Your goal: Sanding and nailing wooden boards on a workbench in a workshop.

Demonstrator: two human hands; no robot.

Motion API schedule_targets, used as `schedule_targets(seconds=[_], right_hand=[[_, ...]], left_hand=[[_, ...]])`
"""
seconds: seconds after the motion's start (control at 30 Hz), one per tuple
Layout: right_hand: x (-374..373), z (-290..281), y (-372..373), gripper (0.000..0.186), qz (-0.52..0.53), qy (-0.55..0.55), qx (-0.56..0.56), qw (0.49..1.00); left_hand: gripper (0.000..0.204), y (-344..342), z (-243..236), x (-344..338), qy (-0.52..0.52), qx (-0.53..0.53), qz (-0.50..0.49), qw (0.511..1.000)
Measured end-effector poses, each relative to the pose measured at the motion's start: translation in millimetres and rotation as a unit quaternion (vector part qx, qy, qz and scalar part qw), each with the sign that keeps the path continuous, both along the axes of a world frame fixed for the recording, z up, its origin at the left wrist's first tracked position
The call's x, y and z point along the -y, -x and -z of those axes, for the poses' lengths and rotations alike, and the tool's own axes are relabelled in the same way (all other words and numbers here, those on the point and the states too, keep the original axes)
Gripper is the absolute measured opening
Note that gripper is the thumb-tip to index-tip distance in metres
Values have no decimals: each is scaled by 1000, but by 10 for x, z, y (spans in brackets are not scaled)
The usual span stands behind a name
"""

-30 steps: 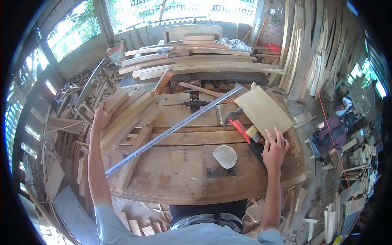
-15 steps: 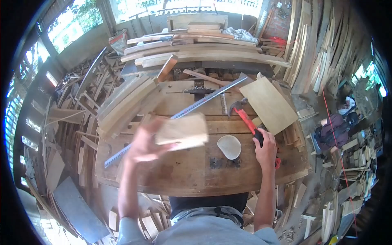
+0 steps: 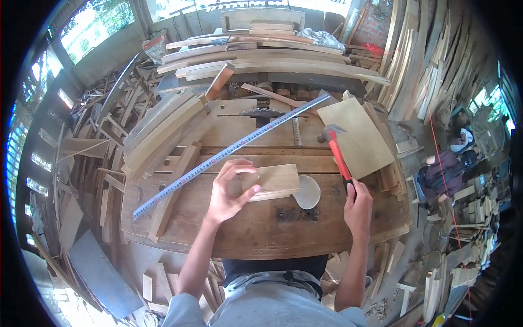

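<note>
My left hand [image 3: 222, 200] has its grip apart around the left end of the wooden block [image 3: 279, 179], partly hiding it; whether they touch I can't tell. The block lies mid-worktop [image 3: 245, 234], covering part of a pale disc [image 3: 309, 193], with bare room before the near edge. My right hand [image 3: 358, 210] is clamped on the hammer [image 3: 339, 157], concealing its handle's end.

This is a woodworking workshop: a workbench [image 3: 239, 231] with a saw blade [image 3: 265, 113] stands in the centre, boards [image 3: 278, 66] are stacked at twelve o'clock, planks [image 3: 403, 71] lean at two, scrap wood [image 3: 122, 106] lies at ten.
</note>
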State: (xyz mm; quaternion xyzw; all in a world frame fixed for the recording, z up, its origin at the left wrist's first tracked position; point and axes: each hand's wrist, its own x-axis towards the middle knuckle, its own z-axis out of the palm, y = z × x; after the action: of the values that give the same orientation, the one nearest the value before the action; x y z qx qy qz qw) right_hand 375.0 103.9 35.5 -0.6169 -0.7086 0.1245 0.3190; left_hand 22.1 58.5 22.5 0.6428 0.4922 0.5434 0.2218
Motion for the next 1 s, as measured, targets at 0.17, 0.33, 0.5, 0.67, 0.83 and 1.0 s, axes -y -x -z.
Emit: schedule_targets(seconds=[0.17, 0.33, 0.5, 0.67, 0.83, 1.0], right_hand=[[275, 13, 15, 34, 38, 40, -211, 976], [473, -325, 196, 27, -55, 154, -297, 941], [571, -456, 350, 21, -140, 149, -285, 937], [641, -702, 416, 44, -174, 126, -193, 957], [611, -846, 330, 62, -230, 48, -59, 970], [583, -988, 202, 58, -248, -30, 24, 968]], left_hand=[[23, -152, -36, -44, -11, 43, -20, 999], [17, -202, 40, -138, -11, 72, -19, 997], [15, -226, 80, -225, -17, 118, 12, 993], [15, -244, 127, -221, -9, 131, 4, 991], [15, -231, 150, -209, -14, 134, -2, 991], [15, -248, 127, -212, -16, 134, -1, 991]])
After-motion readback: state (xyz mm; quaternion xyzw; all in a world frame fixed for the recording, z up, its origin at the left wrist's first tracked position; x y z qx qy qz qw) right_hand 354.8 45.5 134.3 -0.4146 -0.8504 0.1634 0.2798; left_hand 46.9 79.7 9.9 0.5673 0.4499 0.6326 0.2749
